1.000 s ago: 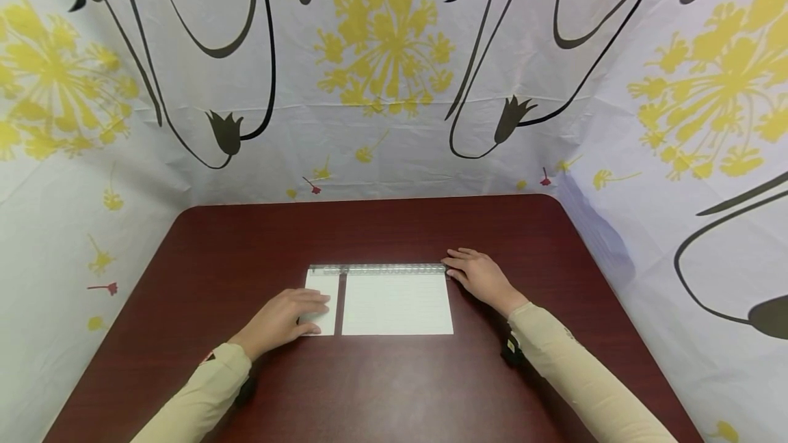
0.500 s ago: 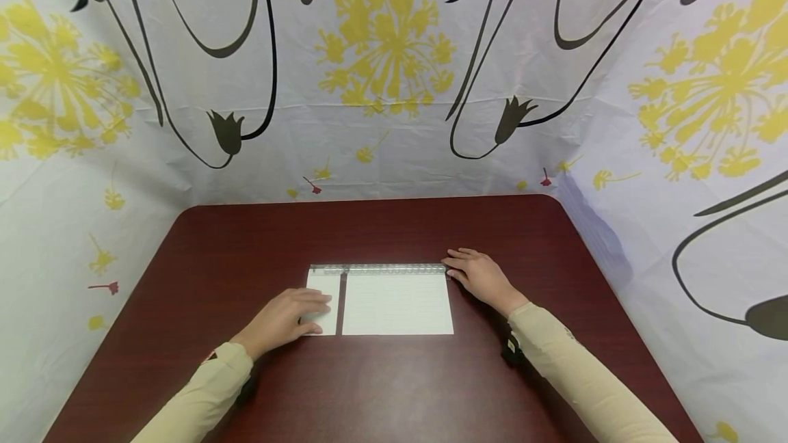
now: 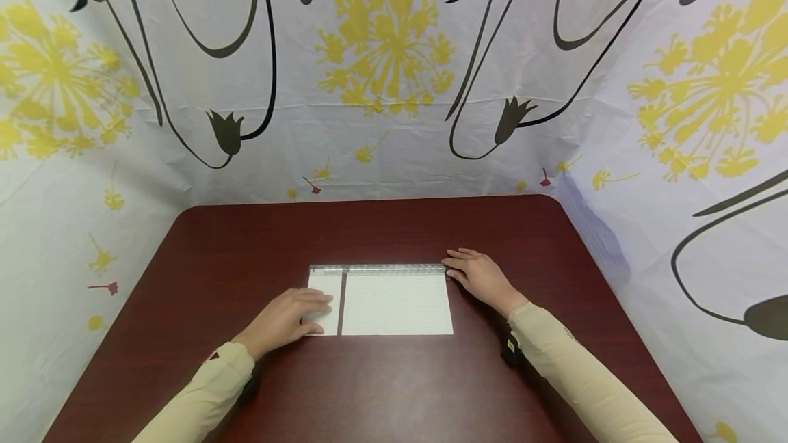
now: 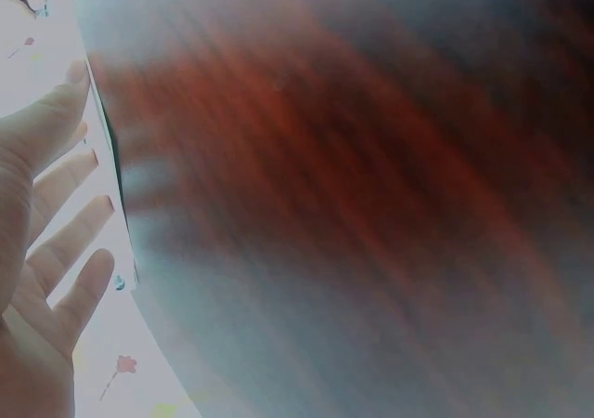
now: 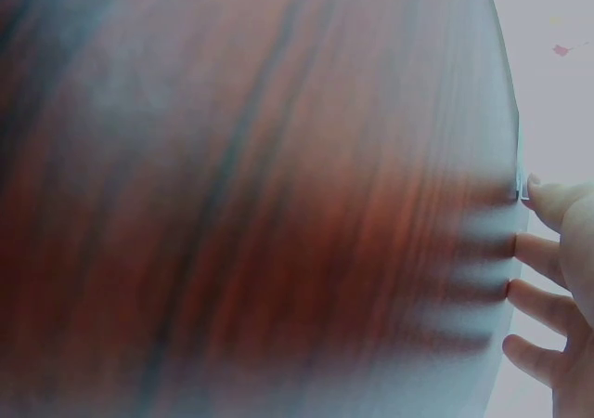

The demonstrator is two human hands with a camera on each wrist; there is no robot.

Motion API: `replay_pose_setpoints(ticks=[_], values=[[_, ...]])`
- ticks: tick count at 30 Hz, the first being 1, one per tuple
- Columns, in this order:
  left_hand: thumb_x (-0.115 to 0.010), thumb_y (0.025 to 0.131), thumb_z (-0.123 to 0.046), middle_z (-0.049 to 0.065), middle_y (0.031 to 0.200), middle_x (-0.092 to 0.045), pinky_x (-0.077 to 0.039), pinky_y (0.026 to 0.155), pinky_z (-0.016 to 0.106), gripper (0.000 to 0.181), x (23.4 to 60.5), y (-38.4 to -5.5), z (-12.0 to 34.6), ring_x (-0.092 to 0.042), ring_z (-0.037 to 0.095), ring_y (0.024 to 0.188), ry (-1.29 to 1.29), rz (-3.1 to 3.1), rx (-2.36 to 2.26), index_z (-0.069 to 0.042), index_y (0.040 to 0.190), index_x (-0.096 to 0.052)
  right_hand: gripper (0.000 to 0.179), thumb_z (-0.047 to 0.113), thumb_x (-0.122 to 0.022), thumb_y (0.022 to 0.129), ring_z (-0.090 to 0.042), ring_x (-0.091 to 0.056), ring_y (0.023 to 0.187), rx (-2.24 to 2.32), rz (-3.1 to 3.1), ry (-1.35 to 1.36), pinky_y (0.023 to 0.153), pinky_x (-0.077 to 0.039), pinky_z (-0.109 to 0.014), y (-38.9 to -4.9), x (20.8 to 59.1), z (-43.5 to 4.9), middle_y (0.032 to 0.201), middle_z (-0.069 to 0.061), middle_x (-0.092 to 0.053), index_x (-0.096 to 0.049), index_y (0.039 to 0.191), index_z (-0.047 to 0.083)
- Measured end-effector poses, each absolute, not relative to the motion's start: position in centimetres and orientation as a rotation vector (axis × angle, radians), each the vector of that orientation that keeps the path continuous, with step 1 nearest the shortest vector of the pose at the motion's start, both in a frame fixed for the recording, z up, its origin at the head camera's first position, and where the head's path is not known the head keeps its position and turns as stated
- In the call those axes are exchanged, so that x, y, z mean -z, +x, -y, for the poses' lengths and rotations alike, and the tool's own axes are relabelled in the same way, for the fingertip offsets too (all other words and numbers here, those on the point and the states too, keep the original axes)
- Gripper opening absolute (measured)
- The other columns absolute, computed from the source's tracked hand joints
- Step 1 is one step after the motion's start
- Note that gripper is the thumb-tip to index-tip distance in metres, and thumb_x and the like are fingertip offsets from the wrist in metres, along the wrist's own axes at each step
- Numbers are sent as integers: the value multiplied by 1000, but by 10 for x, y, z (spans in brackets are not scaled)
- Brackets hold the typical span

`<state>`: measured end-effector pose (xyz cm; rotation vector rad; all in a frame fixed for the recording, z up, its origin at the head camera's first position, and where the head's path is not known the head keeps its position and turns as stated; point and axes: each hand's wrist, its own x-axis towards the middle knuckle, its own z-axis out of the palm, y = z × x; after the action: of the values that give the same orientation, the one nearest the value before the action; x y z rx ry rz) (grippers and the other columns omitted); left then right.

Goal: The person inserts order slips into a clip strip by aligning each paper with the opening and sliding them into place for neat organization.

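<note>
A wide white ruled sheet point(image 3: 397, 303) lies flat on the table. Left of it, across a thin gap, is a narrower white piece point(image 3: 332, 320). Along the far edge of both runs a clear ridged strip point(image 3: 394, 269); I cannot tell whether it is a binding or a ruler. My left hand point(image 3: 286, 320) rests over the narrow piece's left side, fingers extended. At the strip's right end, my right hand point(image 3: 479, 279) touches the corner. Its fingers point(image 5: 538, 306) are spread and rest on the table in the right wrist view, the thumb beside the edge.
The dark red-brown table point(image 3: 394, 388) has rounded far corners. A white patterned cloth point(image 3: 394, 149) hangs behind it and along both sides. Beige sleeves cover both forearms, and a dark band with a small device point(image 3: 511, 347) sits under the right wrist.
My left hand and the narrow white piece have slid slightly right, so the gap beside the ruled sheet is thinner. My right hand and the ruled sheet stay in place.
</note>
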<state>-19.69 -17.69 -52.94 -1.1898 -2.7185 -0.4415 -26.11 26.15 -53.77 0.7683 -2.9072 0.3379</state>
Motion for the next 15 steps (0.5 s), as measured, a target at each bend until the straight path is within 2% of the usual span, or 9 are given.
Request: replay_pose_setpoints(ticks=[15], values=[[-78,83,-33,-2,131,-68,-50,103,46,39,529,-197,174,-61,21,126,-1175,2764,449,-17,118,-73,36,24,-63,97,-37,-55,132,-350,2898,773,110,-44,-54,-260,537,-261,140,-15,-60,-65,131,12]])
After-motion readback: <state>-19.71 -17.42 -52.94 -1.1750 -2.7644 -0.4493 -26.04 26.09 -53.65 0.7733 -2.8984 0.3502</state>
